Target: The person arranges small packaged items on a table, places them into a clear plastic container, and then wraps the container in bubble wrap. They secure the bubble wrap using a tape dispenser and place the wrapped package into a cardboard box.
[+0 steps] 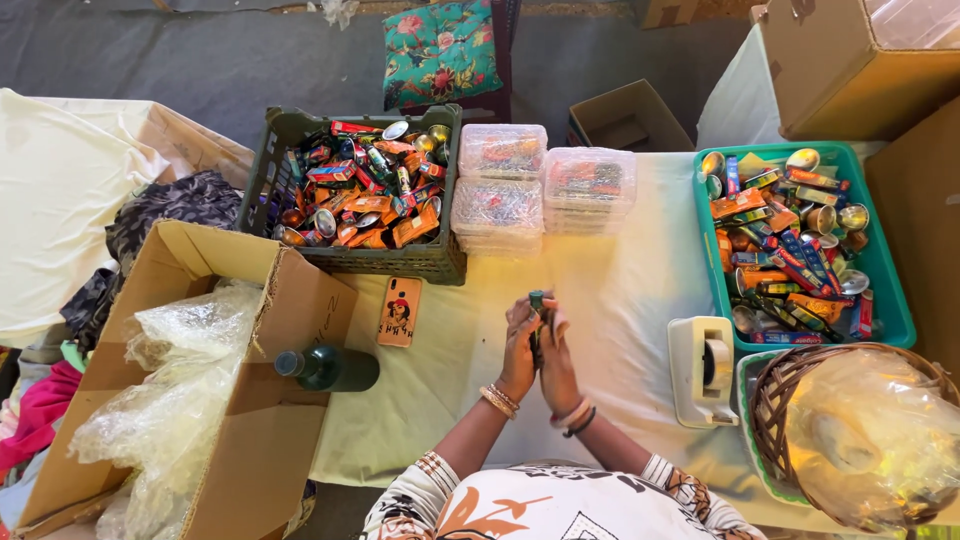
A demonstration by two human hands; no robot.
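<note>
While pressed together, left hand [518, 352], right hand [556, 362] clasp small green item [537, 301].

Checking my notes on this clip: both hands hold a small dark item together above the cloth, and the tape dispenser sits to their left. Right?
Not quite. The head view shows the tape dispenser on the right of the hands, beside the teal crate. The rest holds.

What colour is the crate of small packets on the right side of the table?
Teal green crate, seen clearly in the head view, right of the tape dispenser.
</note>
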